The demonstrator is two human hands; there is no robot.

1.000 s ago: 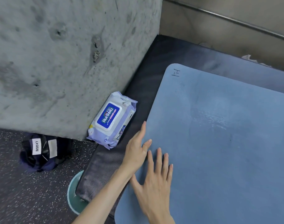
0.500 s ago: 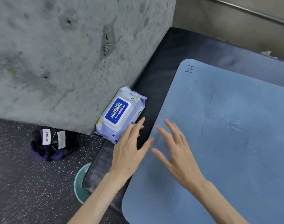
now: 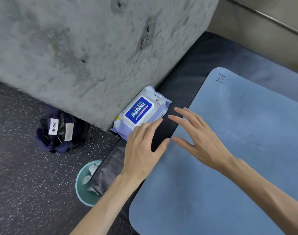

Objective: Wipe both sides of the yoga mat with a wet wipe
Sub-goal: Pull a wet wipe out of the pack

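Observation:
A blue yoga mat (image 3: 238,150) lies flat on a dark padded mat (image 3: 183,78), filling the right side of the view. A lilac pack of wet wipes (image 3: 141,109) with a blue label leans against the foot of the concrete pillar. My left hand (image 3: 141,150) hovers open just below the pack, its fingertips at the pack's lower edge. Over the yoga mat's left edge is my right hand (image 3: 195,138), open with its fingers spread toward the pack. Neither hand holds anything.
A rough concrete pillar (image 3: 94,56) rises on the left. A teal bin (image 3: 83,187) with crumpled wipes in it stands on the speckled floor (image 3: 26,184), partly under the dark mat's corner. A dark blue bag (image 3: 60,129) lies by the pillar's base.
Both hands have lifted off the yoga mat and moved up and left toward the wipes pack. The right hand has turned from flat on the mat to raised, pointing at the pack.

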